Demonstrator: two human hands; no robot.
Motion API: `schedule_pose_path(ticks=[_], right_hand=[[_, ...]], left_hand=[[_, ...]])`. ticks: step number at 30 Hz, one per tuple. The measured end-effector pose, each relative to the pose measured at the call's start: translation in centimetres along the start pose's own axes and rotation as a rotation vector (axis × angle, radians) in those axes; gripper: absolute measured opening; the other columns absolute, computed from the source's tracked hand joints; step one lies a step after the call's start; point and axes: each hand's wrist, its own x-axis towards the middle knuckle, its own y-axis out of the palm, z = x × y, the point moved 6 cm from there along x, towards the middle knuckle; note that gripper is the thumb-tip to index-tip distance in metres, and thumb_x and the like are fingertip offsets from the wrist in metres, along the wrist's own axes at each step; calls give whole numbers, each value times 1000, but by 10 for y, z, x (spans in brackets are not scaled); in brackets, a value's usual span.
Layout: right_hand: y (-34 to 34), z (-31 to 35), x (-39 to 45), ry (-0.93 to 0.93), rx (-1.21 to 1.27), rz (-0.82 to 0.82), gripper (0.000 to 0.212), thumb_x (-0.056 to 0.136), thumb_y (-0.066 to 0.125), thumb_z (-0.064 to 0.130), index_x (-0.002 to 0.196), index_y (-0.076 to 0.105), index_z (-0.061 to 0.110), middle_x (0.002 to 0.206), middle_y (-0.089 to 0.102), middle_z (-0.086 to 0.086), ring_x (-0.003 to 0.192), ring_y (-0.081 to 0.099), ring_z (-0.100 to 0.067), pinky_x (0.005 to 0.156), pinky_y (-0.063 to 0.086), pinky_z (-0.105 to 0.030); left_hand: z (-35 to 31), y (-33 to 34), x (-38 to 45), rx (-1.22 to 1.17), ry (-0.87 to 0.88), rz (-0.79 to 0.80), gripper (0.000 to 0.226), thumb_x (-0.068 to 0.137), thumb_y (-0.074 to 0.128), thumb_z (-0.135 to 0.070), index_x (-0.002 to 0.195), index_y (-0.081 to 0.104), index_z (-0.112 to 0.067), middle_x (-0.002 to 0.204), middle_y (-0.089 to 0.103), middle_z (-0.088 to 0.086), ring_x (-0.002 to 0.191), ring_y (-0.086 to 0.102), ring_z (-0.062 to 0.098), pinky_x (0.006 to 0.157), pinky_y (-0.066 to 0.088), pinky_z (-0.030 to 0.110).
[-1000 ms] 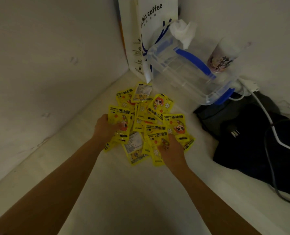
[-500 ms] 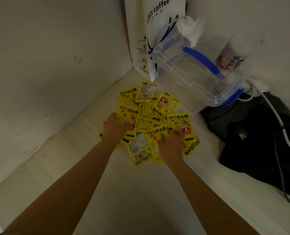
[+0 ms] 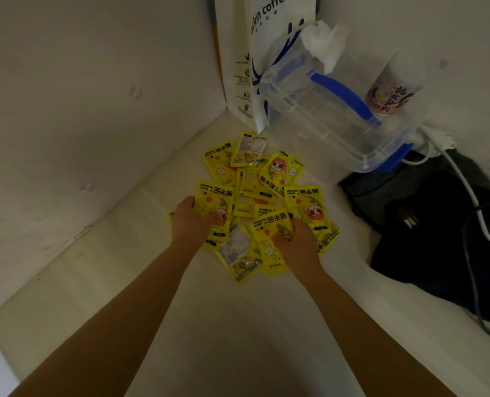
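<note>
Head view: the left hand (image 3: 192, 223) and right hand (image 3: 296, 247), set apart, each curl their fingers onto the yellow packets (image 3: 281, 170) heaped on the pale surface (image 3: 238, 325) near the clear box (image 3: 318, 121). Scooping too many at once could let the slick packets slip and scatter.

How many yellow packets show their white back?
2. One flipped packet lies at the far edge of the pile, by the paper bag; another flipped packet lies at the near edge, between the left hand and right hand. Others may hide underneath.
</note>
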Motion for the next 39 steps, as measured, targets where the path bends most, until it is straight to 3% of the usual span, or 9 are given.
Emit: schedule_pose_path(ticks=[3,5,8,14,18,23,31,37,39], right_hand=[[-10,1,-8,-21,92,29,21,87,64,12,107,56,12,96,62,1,78,58,-5,65,48,-20],[-16,1,-13,-23,146,35,44,89,62,11,130,47,14,109,62,-1,90,61,-13,75,53,-29],[-24,-1,-20,-24,122,12,53,90,60,15,139,38,12,114,63,-8,92,63,-20,71,50,-30],[-34,-11,-39,6,124,-22,40,90,60,17,125,45,7,116,60,-11,100,62,-27,80,51,-34],[-30,-22,-63,37,178,-10,48,89,61,17,132,42,10,123,59,-9,108,60,-26,93,52,-44],[-20,-44,-103,80,174,-22,29,88,62,17,113,50,9,108,63,-12,95,65,-28,77,55,-38],[-1,-82,-183,191,253,-121,26,86,64,20,107,52,11,103,64,-9,92,66,-28,78,57,-49],[12,-101,-256,265,403,-231,6,87,59,13,87,53,13,84,61,-6,65,57,-15,55,50,-29],[13,-108,-277,264,477,-257,20,88,57,9,72,51,19,74,57,-4,60,54,-14,52,47,-25]], left_hand=[[12,-7,-4,-108,-64,6,28,68,83,-23,86,62,-17,78,66,-2,69,63,15,57,51,29],[24,-13,-7,-215,-109,4,32,67,85,-24,90,64,-15,83,70,3,73,66,21,63,56,36],[39,-22,-18,-358,-139,7,34,71,83,-19,100,67,-9,89,73,9,74,70,23,62,59,35],[76,-32,-52,-558,-209,49,33,77,78,-15,107,67,-11,102,72,14,89,71,35,74,57,56],[95,-32,-82,-630,-242,76,34,78,76,-13,110,66,-9,102,72,15,86,71,35,65,58,46],[117,-30,-116,-626,-248,113,33,77,77,-14,108,67,-9,100,73,16,86,71,36,67,58,48],[142,-45,-159,-541,-146,216,26,77,77,-12,101,69,-12,95,74,15,83,72,34,70,59,51],[153,-52,-191,-473,-63,349,21,78,76,-12,98,69,-14,91,75,12,78,73,32,63,59,46],[155,-51,-201,-437,-45,384,20,78,76,-14,97,70,-15,91,74,12,79,73,31,63,59,44]])
